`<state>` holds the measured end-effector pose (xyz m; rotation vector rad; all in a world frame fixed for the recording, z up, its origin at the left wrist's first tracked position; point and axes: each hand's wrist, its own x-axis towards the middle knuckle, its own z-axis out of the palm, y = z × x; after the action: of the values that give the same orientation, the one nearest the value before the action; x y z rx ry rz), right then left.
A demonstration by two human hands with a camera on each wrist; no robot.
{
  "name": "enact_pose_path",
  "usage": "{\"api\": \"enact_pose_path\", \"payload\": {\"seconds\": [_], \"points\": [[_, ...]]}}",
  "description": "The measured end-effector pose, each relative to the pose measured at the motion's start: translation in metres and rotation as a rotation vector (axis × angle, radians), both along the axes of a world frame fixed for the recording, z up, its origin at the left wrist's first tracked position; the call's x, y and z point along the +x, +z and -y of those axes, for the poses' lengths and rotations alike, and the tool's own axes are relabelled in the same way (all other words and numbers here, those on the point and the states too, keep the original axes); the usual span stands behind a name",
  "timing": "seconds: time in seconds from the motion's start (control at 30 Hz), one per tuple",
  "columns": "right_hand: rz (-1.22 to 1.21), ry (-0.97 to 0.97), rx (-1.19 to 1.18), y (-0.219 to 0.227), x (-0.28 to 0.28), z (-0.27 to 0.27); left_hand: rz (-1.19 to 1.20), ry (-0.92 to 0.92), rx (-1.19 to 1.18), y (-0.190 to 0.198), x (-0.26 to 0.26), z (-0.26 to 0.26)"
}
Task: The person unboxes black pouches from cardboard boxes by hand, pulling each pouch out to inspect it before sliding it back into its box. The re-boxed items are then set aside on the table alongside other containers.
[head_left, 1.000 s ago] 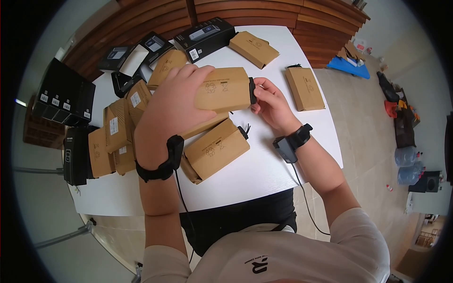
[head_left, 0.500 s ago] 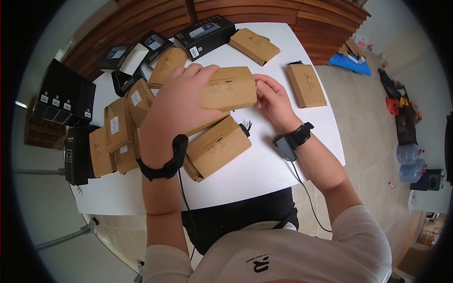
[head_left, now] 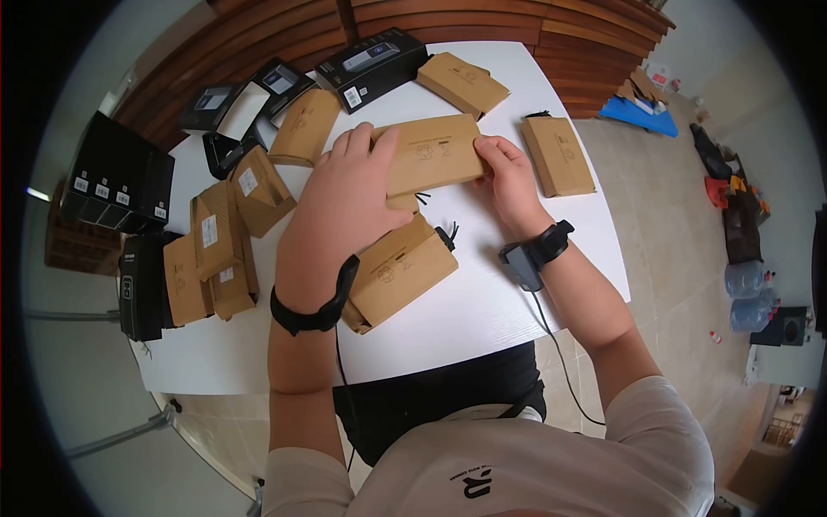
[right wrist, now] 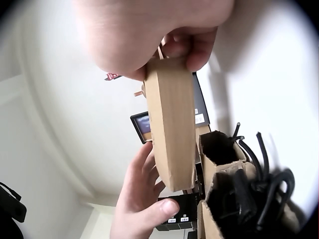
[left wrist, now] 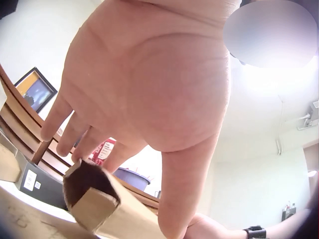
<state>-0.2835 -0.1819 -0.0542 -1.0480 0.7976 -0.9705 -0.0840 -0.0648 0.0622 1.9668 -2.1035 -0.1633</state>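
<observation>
A brown cardboard box (head_left: 435,155) is held up over the table. My right hand (head_left: 512,177) pinches its right end between thumb and fingers. Around the opposite end, my left hand (head_left: 340,207) has its thumb and fingers spread. The left wrist view shows that end of the box (left wrist: 134,219) gaping, with a flap sticking out and a dark inside. Below the held box lies another brown box (head_left: 401,271), with black cable (head_left: 449,236) poking from its end. The right wrist view looks into the open boxes there, where black cables (right wrist: 271,181) bunch up.
More brown boxes lie at the left (head_left: 220,228), far right (head_left: 558,157) and back (head_left: 463,84) of the white table (head_left: 508,310). Black printed boxes stand at the back (head_left: 372,69) and left (head_left: 116,177). A cord (head_left: 560,362) hangs from the right wrist camera.
A black piece at the held box's right end has gone from sight. The box has shifted right and tilted in my right hand, while my left hand's fingers have spread off it.
</observation>
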Motion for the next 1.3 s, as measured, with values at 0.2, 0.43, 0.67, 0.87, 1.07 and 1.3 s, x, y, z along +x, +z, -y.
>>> {"api": "enact_pose_path", "payload": {"seconds": [0.2,0.43,0.67,0.87,1.07,1.3], "points": [[0.022,-0.19,-0.022,0.005,0.001,0.003,0.054,-0.025,0.218,0.018,-0.028,-0.016],[-0.238,-0.2,-0.106,0.0,-0.001,0.009,0.232,-0.099,0.377,-0.02,-0.051,-0.015],[-0.409,-0.093,-0.18,0.01,-0.003,0.001,0.25,-0.183,0.488,-0.023,-0.062,-0.019],[-0.237,0.004,-0.22,-0.003,-0.001,0.005,0.283,-0.148,0.415,-0.039,-0.065,-0.026],[-0.019,0.083,-0.012,0.01,-0.007,0.001,0.218,-0.228,0.316,-0.023,-0.059,-0.025],[0.063,0.279,0.009,0.01,-0.009,-0.004,-0.008,-0.224,0.216,0.011,-0.05,-0.028]]}}
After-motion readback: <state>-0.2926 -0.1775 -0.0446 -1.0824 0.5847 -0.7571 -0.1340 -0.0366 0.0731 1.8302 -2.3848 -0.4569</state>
